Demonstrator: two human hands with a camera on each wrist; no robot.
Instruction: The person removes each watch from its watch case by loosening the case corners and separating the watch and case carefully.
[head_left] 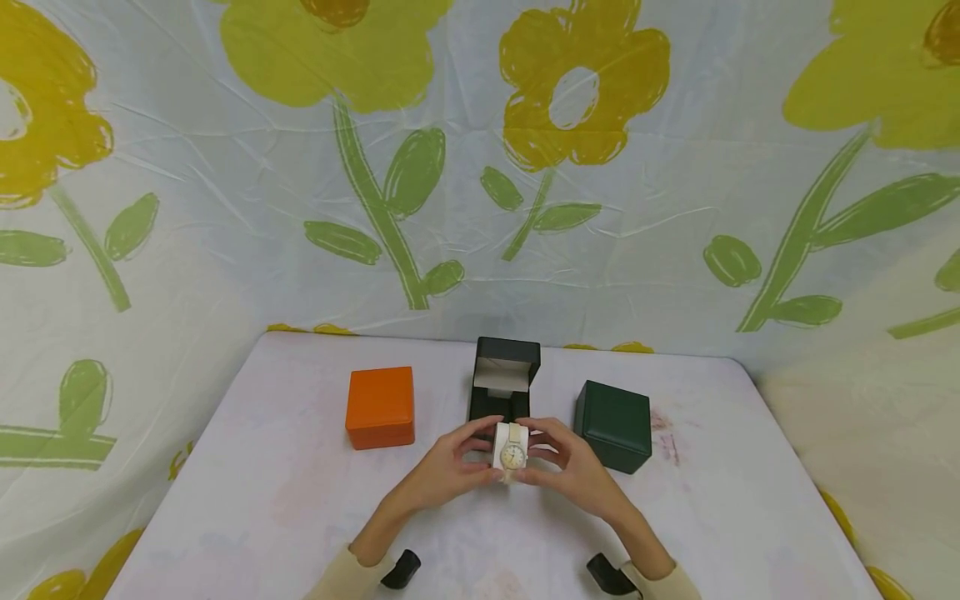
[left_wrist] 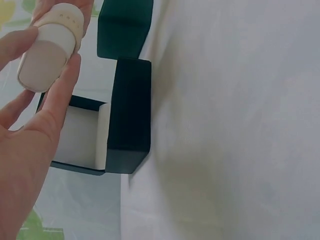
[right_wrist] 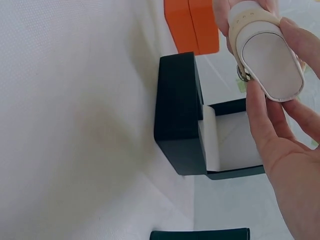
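A wristwatch (head_left: 513, 455) with a cream strap and pale dial is wrapped around a white watch cushion (head_left: 501, 437). My left hand (head_left: 450, 468) grips the cushion's left end between thumb and fingers, and my right hand (head_left: 573, 468) grips its right end. Both wrist views show the cushion's rounded end (left_wrist: 45, 65) and the cream strap (right_wrist: 250, 19) around it. Just beyond the hands stands a dark watch box (head_left: 504, 375) with its lid raised and a pale lining inside the lid. The hands hide the front of that box.
An orange box (head_left: 380, 407) stands closed on the left of the white-covered table (head_left: 300, 500). On the right is a dark green box (head_left: 615, 425), also closed. A cloth with a flower print (head_left: 465, 217) hangs behind the table.
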